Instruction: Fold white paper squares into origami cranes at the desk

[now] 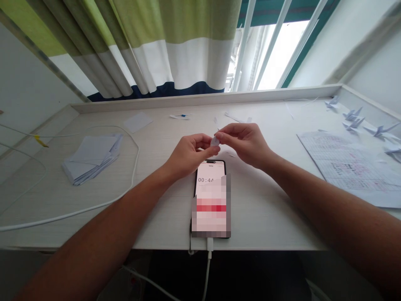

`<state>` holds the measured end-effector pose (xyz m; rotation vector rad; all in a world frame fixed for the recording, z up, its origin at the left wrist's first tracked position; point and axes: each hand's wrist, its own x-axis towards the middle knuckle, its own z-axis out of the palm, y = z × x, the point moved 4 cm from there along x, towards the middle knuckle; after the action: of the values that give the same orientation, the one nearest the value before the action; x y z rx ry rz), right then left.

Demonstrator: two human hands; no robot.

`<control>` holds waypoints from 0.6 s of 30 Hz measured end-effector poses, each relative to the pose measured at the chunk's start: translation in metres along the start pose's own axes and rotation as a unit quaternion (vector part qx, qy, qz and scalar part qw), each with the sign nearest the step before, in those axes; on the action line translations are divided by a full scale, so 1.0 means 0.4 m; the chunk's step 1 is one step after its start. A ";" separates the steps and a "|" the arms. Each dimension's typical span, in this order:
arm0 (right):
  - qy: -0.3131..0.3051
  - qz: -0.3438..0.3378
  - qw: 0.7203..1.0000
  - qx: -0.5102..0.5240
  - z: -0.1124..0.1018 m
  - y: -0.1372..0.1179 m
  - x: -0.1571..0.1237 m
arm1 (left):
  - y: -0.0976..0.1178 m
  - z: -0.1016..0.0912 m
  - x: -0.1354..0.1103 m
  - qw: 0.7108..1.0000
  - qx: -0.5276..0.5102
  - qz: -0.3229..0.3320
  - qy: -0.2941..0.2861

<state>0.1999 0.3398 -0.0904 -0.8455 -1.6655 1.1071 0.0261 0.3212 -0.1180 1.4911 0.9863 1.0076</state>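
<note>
Head cam: my left hand (188,156) and right hand (247,144) pinch one paper bit (214,141).
Cranes (354,121) folded; stack (90,159) looks untouched, I'd say.

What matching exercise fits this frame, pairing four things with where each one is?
Column one:
1. small folded paper
2. phone
3. stack of paper squares
4. paper cranes

Column two:
A. far right of the table, near the wall
B. left side of the table
C. pinched between the left hand and the right hand
D. flat on the table at its near edge

Pairs: 1-C, 2-D, 3-B, 4-A.
</note>
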 end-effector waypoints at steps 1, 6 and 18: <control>0.002 0.005 1.000 0.004 0.000 0.000 0.000 | 0.001 -0.003 0.001 1.000 0.001 0.002 0.008; -0.034 0.083 0.990 0.106 -0.011 0.022 0.006 | 0.010 -0.014 0.004 0.998 0.043 0.037 0.003; -0.097 0.214 0.959 0.161 -0.012 0.051 0.001 | 0.040 0.002 -0.013 0.985 0.104 0.134 -0.032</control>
<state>0.2054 0.3488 -0.1083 -0.9282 -1.4298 1.7548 0.0265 0.3139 -0.1029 1.8569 0.8804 1.0618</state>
